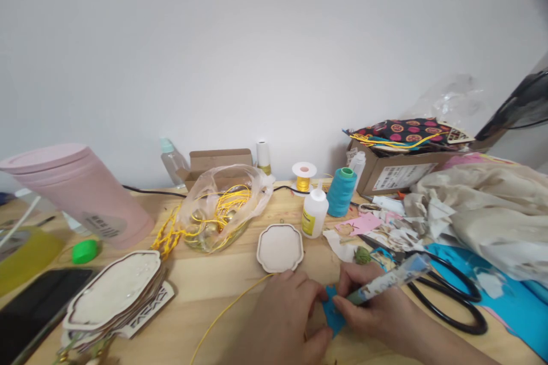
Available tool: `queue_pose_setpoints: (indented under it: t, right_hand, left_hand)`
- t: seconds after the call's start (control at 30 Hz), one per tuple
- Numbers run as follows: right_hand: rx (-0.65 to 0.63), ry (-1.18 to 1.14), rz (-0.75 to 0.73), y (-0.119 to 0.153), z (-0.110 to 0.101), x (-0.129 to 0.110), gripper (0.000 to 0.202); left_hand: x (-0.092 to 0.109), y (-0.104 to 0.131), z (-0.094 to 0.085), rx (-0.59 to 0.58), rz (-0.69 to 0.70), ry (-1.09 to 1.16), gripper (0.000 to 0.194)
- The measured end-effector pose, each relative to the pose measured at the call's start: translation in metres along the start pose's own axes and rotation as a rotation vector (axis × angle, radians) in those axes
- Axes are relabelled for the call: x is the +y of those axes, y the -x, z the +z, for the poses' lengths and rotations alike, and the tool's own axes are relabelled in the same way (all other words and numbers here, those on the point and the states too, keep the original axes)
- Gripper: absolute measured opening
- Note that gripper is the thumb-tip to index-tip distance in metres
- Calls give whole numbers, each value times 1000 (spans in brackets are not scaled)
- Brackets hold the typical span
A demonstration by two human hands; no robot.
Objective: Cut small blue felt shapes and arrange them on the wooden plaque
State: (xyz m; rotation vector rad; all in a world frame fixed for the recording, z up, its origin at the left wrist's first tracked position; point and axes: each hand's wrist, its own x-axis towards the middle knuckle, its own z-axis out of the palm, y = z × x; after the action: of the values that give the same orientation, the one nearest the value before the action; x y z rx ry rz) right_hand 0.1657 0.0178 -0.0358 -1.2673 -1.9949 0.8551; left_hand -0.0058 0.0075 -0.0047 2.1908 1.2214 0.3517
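- Right hand [363, 299]: fingers closed around a slender pen with a printed, pale barrel and light-blue end [391, 280], which slants up toward two o'clock; its tip is hidden.
- Left hand [285, 316]: thumb and forefinger parted, tips at the near-nine-o'clock edge of a small, flat, bright-blue piece [335, 319]; I cannot tell whether they pinch it.
- Risk: if the left fingers press too lightly, the piece could skid or twist under the pen; a drifting right wrist might knock the black-handled scissors [468, 319] at three o'clock.
- The blue piece lies on the pale wooden surface [188, 279] between both hands, looking matte, thin and narrow, partly covered.
- Beyond: at eleven o'clock, a cream scalloped plaque [279, 248]; toward twelve, a white squeeze bottle with yellow label [314, 214].
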Motion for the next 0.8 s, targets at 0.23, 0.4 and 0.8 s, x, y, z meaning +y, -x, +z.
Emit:
queue_pose_setpoints:
  t: [0.23,0.4,0.8]
  right_hand:
    - [-30,-9,7,4,-1,2,14]
    - [-42,-11,-16,3,-2,2,14]
    - [-49,-43,3,1,-1,-1,15]
  left_hand:
    - [2,-3,-1,-17,-19,3,22]
    - [2,-1,-1,-7,-12,6,21]
    - [1,0,-1,7,-8,10,21]
